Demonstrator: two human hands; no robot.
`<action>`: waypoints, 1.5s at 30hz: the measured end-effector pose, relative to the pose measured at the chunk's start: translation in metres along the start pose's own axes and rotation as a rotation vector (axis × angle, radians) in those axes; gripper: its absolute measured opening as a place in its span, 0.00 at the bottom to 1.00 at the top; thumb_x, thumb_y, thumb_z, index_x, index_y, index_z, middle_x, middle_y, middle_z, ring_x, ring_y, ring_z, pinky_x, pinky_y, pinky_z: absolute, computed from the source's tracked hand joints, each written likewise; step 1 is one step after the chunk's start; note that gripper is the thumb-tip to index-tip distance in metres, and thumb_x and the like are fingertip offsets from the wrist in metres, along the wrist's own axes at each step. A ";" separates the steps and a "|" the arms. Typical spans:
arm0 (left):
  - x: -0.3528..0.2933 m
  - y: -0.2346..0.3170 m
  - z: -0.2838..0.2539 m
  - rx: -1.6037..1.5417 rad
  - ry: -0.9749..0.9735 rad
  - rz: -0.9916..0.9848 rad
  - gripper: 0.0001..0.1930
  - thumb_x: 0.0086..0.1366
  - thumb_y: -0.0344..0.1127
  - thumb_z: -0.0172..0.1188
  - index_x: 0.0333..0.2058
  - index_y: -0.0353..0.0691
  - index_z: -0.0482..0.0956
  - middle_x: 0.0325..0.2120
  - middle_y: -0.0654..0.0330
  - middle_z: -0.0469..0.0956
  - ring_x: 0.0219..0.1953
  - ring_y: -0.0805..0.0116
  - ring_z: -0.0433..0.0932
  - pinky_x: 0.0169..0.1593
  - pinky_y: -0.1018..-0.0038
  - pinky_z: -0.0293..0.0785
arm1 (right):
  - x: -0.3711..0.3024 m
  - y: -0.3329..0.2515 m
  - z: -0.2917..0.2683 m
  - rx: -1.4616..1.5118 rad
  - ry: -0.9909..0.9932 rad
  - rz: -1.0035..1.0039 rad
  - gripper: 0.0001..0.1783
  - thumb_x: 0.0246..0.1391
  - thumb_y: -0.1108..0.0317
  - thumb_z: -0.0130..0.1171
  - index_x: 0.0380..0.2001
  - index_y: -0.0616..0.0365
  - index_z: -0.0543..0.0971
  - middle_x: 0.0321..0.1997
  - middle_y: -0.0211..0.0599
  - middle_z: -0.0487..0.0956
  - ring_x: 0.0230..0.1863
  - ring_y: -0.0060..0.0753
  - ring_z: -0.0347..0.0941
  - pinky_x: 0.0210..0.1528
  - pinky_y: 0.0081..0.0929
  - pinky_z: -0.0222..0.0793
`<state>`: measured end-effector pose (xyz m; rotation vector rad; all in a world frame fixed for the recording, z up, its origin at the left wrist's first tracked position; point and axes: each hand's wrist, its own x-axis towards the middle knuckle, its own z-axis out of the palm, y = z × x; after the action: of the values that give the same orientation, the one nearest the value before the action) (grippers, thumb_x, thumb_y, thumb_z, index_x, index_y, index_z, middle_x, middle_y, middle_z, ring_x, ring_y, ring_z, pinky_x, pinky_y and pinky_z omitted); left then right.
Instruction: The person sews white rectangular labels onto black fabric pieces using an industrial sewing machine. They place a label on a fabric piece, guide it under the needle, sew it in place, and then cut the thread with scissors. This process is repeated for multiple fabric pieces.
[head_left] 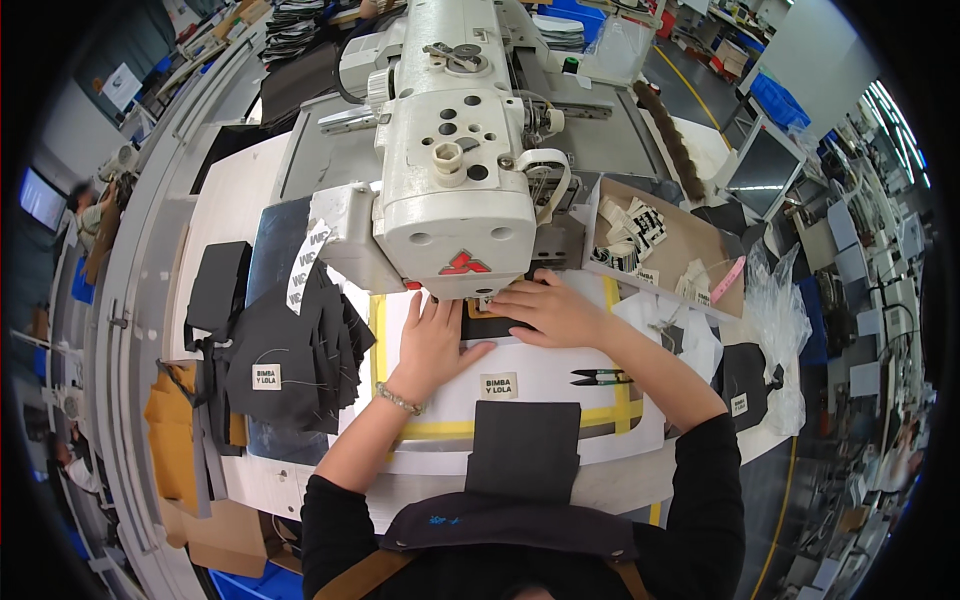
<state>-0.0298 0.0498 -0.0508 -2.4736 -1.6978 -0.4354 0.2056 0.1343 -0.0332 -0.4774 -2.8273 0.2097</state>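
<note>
Under the head of a large white sewing machine [455, 215], a black fabric piece [484, 328] lies on a white sheet edged with yellow tape. My left hand [430, 345] rests flat at its left side, fingers stretched and thumb apart, holding nothing. From the right, my right hand [548, 312] lies over the fabric with its fingers spread, the tips close to a small yellowish frame [483, 308] by the needle area. The needle itself is hidden. Nearer me are a loose cream label [499, 386], green-handled thread snips [598, 377] and another black fabric piece [525, 445].
Left of the machine sits a pile of black fabric pieces [310, 350], some with loose threads. An open cardboard box [690, 290] of labels stands on the right, beside clear plastic wrapping [775, 320]. A brown carton [220, 540] is below the table's left edge.
</note>
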 end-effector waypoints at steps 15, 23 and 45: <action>-0.001 0.000 0.001 -0.027 -0.006 -0.008 0.44 0.57 0.67 0.57 0.56 0.28 0.71 0.54 0.50 0.70 0.59 0.55 0.67 0.67 0.52 0.50 | 0.007 0.004 0.001 0.024 -0.021 0.006 0.25 0.51 0.62 0.59 0.55 0.46 0.76 0.55 0.25 0.77 0.57 0.25 0.69 0.55 0.37 0.56; -0.001 0.000 -0.001 -0.051 -0.018 -0.017 0.43 0.57 0.66 0.58 0.56 0.29 0.70 0.54 0.50 0.70 0.59 0.55 0.67 0.67 0.52 0.50 | 0.007 0.005 0.004 0.007 -0.030 0.005 0.26 0.50 0.62 0.58 0.55 0.46 0.75 0.56 0.24 0.76 0.57 0.25 0.68 0.55 0.37 0.57; 0.000 0.000 -0.004 -0.027 -0.018 -0.018 0.46 0.57 0.68 0.56 0.59 0.31 0.67 0.56 0.50 0.70 0.62 0.58 0.65 0.69 0.53 0.47 | 0.005 0.006 -0.003 0.084 -0.063 -0.002 0.29 0.47 0.62 0.58 0.56 0.47 0.74 0.61 0.30 0.73 0.60 0.32 0.67 0.58 0.43 0.57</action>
<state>-0.0307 0.0486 -0.0473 -2.4900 -1.7341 -0.4429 0.2037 0.1414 -0.0307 -0.4580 -2.8662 0.3470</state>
